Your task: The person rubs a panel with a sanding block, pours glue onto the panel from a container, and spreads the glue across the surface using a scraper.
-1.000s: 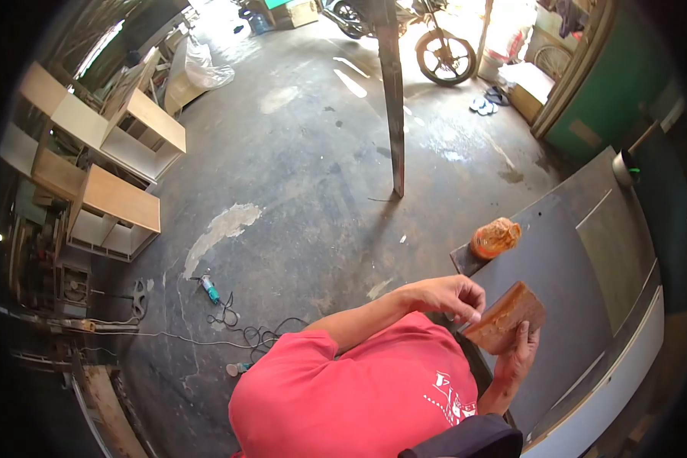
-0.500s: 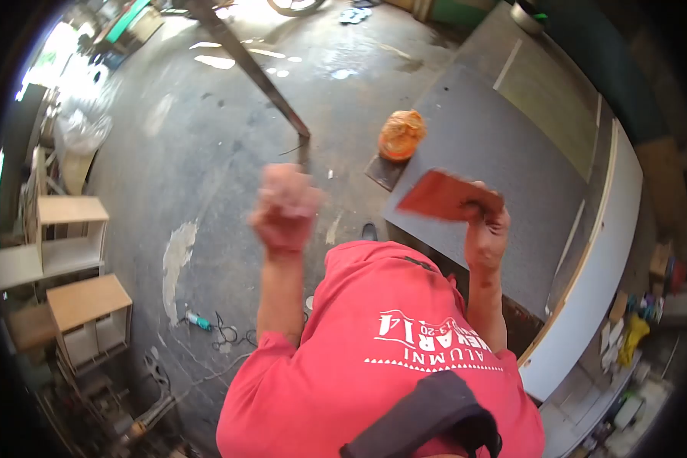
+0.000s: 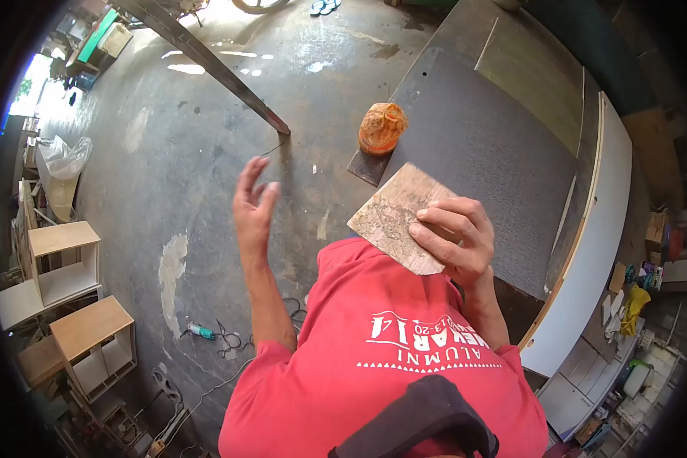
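Note:
My right hand grips a small flat board by its right edge, thumb and fingers on opposite sides. The face turned toward me is pale brown, stained and mottled. My left hand is raised over the floor with its fingers and thumb apart, touching nothing. Beyond the board, an orange plastic-wrapped bundle rests on a dark slab corner beside a large grey panel.
A metal post stands ahead on the left. Small wooden cabinets line the left side. A teal power tool and its cord lie on the floor. A long white panel runs along the right, near a yellow cloth.
The board in my right hand has turned from its reddish-brown face to its pale, stained one, coming nearer my chest. My left hand has moved slightly left and its fingers have spread from a curl.

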`<control>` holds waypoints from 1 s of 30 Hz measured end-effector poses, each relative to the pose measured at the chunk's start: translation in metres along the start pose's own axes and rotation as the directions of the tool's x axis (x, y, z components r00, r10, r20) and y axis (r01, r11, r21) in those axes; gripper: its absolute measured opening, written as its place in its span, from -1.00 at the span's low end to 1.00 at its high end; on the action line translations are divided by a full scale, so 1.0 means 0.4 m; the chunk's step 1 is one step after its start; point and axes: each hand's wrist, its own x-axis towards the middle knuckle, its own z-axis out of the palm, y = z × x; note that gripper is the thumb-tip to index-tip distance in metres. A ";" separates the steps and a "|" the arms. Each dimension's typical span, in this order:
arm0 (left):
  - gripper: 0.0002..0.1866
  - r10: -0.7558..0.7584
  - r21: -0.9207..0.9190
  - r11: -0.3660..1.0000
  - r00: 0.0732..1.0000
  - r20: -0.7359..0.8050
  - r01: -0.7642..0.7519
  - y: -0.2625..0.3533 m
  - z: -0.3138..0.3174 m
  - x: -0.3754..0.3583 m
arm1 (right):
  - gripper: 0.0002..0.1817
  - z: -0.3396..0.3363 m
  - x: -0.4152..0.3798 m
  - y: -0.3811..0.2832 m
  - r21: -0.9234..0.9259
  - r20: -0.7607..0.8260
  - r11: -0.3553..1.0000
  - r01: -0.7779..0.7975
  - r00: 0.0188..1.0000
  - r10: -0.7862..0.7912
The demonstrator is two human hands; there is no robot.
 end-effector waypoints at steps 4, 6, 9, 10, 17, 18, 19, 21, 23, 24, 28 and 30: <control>-0.62 0.235 -0.205 0.967 0.852 0.468 -0.153 0.088 0.058 -0.023 | -0.71 0.015 0.012 -0.012 0.278 0.048 0.955 -0.106 0.994 0.096; -0.68 0.340 -0.397 0.916 0.648 0.682 -0.063 0.117 0.085 -0.025 | -0.69 0.022 0.011 -0.012 0.462 0.090 0.864 -0.197 0.980 0.175; -0.81 0.248 -0.394 0.917 0.675 0.695 0.068 0.101 0.097 -0.021 | -0.66 0.028 -0.003 -0.021 0.665 0.164 0.653 -0.363 0.924 0.346; -0.82 0.214 -0.400 0.909 0.692 0.689 0.117 0.092 0.100 -0.021 | -0.67 0.032 -0.010 -0.017 0.713 0.185 0.594 -0.372 0.917 0.352; -0.75 0.047 -0.414 0.714 0.552 0.833 0.565 0.095 0.137 -0.059 | -0.64 0.056 -0.049 -0.025 0.794 0.510 -0.109 -0.598 0.557 0.656; -0.76 0.013 -0.428 0.686 0.578 0.816 0.588 0.097 0.153 -0.071 | -0.64 0.063 -0.051 -0.023 0.794 0.508 -0.107 -0.598 0.557 0.657; -0.76 -0.021 -0.443 0.657 0.603 0.798 0.609 0.099 0.165 -0.081 | -0.60 0.071 -0.050 -0.020 0.787 0.563 -0.238 -0.569 0.506 0.653; -0.77 -0.045 -0.476 0.589 0.614 0.788 0.653 0.102 0.176 -0.095 | -0.55 0.090 -0.049 -0.022 0.768 0.617 -0.362 -0.529 0.458 0.639; -0.81 -0.051 -0.606 0.449 0.696 0.716 0.656 0.114 0.181 -0.100 | -0.57 0.108 -0.051 -0.026 0.751 0.654 -0.478 -0.456 0.414 0.633; -0.79 0.022 -0.703 0.343 0.743 0.669 0.623 0.113 0.177 -0.083 | -0.57 0.109 -0.053 -0.019 0.755 0.649 -0.473 -0.455 0.415 0.637; -0.69 0.007 -0.972 0.081 0.975 0.223 0.222 0.139 0.073 0.004 | -0.58 0.086 -0.067 0.033 0.786 0.618 -0.527 -0.324 0.375 0.691; -0.69 0.001 -0.981 0.164 0.994 0.107 0.105 0.077 -0.023 0.049 | -0.60 0.066 -0.069 0.047 0.830 0.555 -0.466 -0.305 0.391 0.734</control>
